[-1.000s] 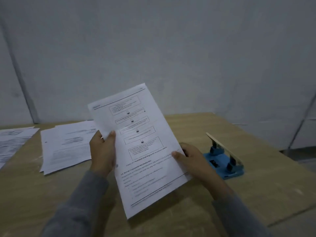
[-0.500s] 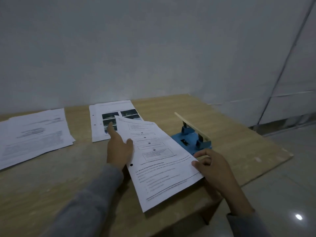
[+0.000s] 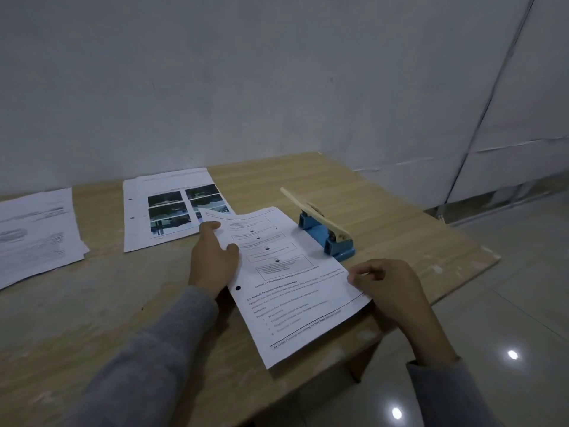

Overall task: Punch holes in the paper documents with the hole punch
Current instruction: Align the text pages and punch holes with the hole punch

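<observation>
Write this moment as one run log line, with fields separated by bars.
left hand: holds white printed sheet | right hand: pinches sheet edge | blue hole punch with wooden lever: lever up, untouched

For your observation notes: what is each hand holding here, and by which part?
Both hold the same sheet. The left hand grips its left long edge, above the punched hole. The right hand pinches its right long edge, near the lower corner.
</observation>
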